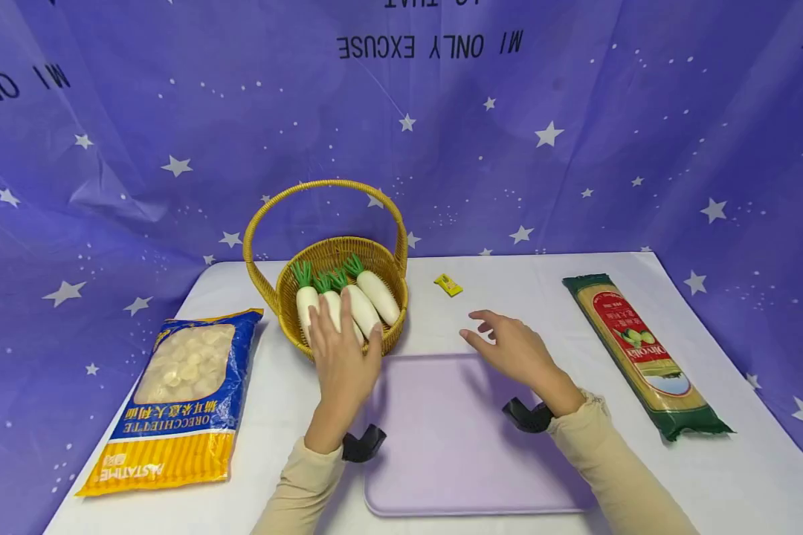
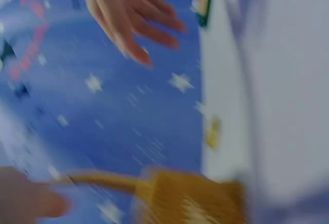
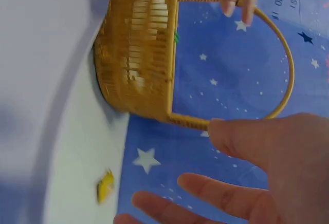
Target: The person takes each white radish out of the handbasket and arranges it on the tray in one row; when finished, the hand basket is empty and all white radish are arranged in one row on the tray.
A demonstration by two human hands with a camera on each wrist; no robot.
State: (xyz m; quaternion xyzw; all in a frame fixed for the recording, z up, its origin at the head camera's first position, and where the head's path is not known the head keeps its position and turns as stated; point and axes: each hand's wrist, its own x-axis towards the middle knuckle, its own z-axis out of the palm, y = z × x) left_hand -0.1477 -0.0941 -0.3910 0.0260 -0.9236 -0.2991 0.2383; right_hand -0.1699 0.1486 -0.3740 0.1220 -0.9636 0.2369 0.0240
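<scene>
A wicker basket (image 1: 398,336) with a tall arched handle holds several white radishes (image 1: 378,296) with green tops. My left hand (image 1: 341,368) is over the basket's near side, fingers spread and fairly straight, gripping nothing. In the head view it hides part of the radishes; whether it touches them I cannot tell. To its right, above the far edge of a pale purple tray (image 1: 468,446), my right hand (image 1: 517,355) hovers with fingers loosely bent and nothing held. The right wrist view shows that hand (image 3: 252,162) apart from the basket (image 3: 136,54). The left wrist view is blurred.
On the left of the white table lies a blue and yellow orecchiette bag (image 1: 174,409). A long green and red pasta packet (image 1: 642,349) lies on the right. One small yellow wrapped packet (image 1: 448,284) sits behind the tray. Purple star-printed cloth (image 1: 482,163) hangs behind.
</scene>
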